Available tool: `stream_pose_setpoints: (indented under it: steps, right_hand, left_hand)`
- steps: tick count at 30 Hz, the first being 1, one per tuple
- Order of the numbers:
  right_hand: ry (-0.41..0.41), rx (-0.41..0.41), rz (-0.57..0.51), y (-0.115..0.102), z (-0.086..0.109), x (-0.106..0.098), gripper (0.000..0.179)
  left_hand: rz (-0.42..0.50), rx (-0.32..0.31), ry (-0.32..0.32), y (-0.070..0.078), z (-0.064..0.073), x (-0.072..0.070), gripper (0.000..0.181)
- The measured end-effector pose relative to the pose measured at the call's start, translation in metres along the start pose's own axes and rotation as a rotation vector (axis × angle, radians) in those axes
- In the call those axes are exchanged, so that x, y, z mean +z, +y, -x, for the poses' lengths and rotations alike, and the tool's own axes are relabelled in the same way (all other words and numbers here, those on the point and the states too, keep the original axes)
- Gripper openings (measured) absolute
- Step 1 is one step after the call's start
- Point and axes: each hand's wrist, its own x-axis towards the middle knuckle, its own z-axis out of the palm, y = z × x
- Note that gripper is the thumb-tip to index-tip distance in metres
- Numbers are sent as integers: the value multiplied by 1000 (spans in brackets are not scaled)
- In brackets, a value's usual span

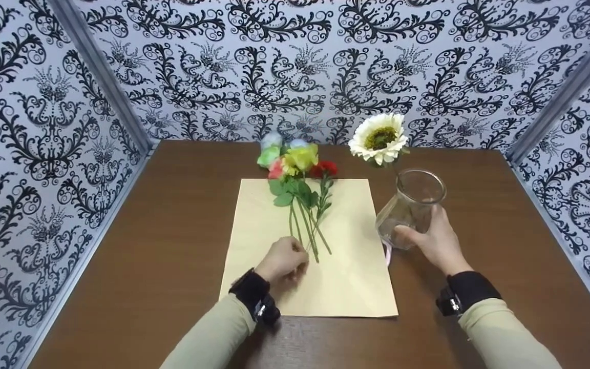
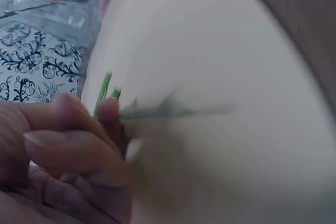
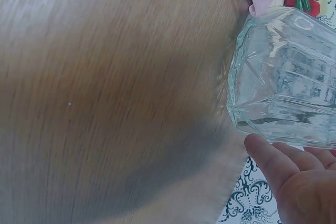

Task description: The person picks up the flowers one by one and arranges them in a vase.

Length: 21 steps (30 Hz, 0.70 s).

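Note:
A clear glass vase stands on the right of the table, and a white flower leans in it, its head above the rim to the left. My right hand grips the vase low on its right side, thumb across the front; in the right wrist view the fingers reach along the glass. My left hand, fingers curled, is at the lower ends of several flower stems on a sheet of paper. It pinches a thin stem, blurred in the left wrist view. The flower head it belongs to is not distinguishable.
The tan paper sheet lies on the brown table. Yellow, red and pale blue blooms lie over its far edge. A pink ribbon shows beside the vase. Patterned walls enclose the back and sides.

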Motion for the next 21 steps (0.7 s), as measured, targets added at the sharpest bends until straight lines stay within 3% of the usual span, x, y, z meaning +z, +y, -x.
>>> stream_pose_setpoints:
  steps: [4, 8, 12, 16, 21]
  right_hand:
    - [2, 6, -6, 1, 0, 0, 110]
    - [3, 9, -11, 1, 1, -1, 110]
    - [3, 12, -19, 0, 2, -2, 111]
    - [0, 13, -29, 0, 2, -2, 111]
    - [-6, 11, -10, -1, 0, 0, 108]
  left_hand:
    - [-209, -28, 69, 12, -8, -7, 27]
    - [-356, -9, 192, 30, -20, -9, 33]
    - [-461, 53, 304, 44, -36, -2, 26]
    - [-553, 93, 368, 49, -55, 9, 19]
    - [-626, 64, 400, 47, -74, 21, 26]
